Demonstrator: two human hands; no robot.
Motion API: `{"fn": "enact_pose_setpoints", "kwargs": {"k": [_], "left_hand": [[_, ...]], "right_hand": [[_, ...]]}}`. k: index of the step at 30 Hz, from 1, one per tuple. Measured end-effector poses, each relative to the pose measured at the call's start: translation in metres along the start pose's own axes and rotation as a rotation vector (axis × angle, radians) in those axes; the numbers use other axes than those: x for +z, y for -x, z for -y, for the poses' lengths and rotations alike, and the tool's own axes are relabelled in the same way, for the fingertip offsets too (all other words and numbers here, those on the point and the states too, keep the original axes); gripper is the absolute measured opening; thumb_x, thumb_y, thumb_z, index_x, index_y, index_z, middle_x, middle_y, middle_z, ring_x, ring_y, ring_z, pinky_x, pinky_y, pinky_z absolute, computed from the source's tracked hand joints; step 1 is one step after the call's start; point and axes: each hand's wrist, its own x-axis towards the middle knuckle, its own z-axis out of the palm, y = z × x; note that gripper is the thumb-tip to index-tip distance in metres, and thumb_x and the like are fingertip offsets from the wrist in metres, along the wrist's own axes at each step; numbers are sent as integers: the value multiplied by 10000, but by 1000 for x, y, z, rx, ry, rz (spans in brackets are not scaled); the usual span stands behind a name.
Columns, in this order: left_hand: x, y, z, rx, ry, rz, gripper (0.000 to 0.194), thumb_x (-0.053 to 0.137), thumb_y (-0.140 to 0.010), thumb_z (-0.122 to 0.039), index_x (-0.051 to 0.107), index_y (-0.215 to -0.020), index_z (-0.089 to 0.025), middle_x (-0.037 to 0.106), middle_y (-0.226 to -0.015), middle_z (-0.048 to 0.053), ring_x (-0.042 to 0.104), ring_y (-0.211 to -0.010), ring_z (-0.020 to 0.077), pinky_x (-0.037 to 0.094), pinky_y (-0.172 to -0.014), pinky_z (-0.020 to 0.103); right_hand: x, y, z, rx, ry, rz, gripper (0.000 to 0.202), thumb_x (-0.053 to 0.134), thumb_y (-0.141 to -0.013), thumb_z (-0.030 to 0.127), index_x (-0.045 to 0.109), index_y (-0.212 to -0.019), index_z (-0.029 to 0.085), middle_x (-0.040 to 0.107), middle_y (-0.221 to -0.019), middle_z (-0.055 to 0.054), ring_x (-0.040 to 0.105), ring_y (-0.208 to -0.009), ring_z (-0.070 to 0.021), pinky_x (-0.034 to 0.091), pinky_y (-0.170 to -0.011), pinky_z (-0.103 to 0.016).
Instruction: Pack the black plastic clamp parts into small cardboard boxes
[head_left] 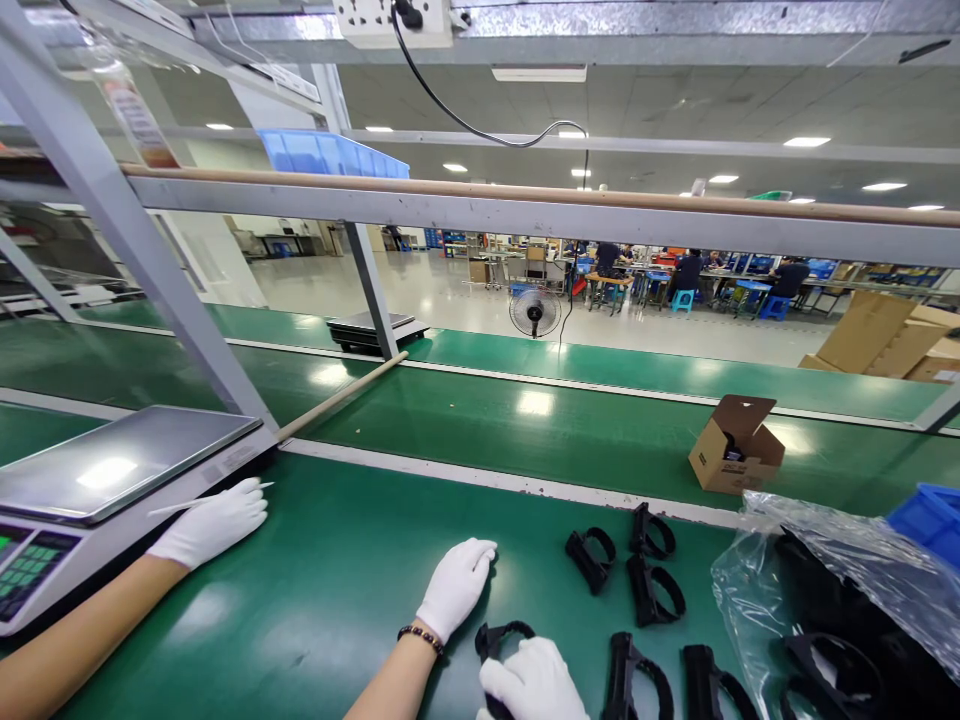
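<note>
My left hand (456, 588), white-gloved with a dark beaded bracelet at the wrist, rests on the green work surface (322, 570) with its fingers together and nothing visible in them. At the bottom edge, my right hand (534, 682), also white-gloved, holds a black ring-shaped clamp (491, 640), part of which the glove hides. To the right lie several similar clamps, among them an upper one (591, 558) and a lower one (634, 680). Beyond them, a clear plastic bag (757, 600) spreads over black parts.
From the left, another person's gloved hand (217, 525) holds a thin white stick beside a scale (127, 460). An open cardboard box (739, 450) stands at the back right, near a blue bin (926, 520). A metal frame (525, 215) crosses above; another scale (375, 330) sits farther back.
</note>
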Motion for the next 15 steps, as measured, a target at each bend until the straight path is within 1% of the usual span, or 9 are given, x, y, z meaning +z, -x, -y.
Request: {"fn": "enact_pose_setpoints", "kwargs": {"k": [4,6,10,15], "left_hand": [[-3,0,-1,-1,15,12,404,399,-894,-100,751,-1078,-175,768,-1121,89,689,-1107,231,513,-1065,391],[-5,0,-3,-2,23,13,406,402,-882,-95,754,-1062,-185,770,-1116,81,691,-1099,222,514,-1057,375],[-10,0,-9,-3,41,6,363,398,-941,-188,746,-1044,-199,768,-1101,76,688,-1089,223,505,-1052,374],[-15,1,-17,-5,62,12,333,398,-968,-264,720,-906,-209,753,-955,66,689,-967,227,526,-940,369]], "right_hand": [[0,1,0,-4,0,-3,138,459,-836,385,504,-857,256,480,-553,47,434,-530,-167,294,-613,-310],[2,3,-1,-4,4,7,153,464,-839,402,506,-865,257,482,-554,48,444,-533,-168,300,-614,-308],[5,8,-2,-2,8,25,172,491,-831,419,508,-880,256,484,-555,51,458,-528,-163,314,-613,-304],[9,13,-3,-13,22,66,228,536,-817,460,502,-907,253,506,-566,52,476,-528,-163,333,-621,-303]]}}
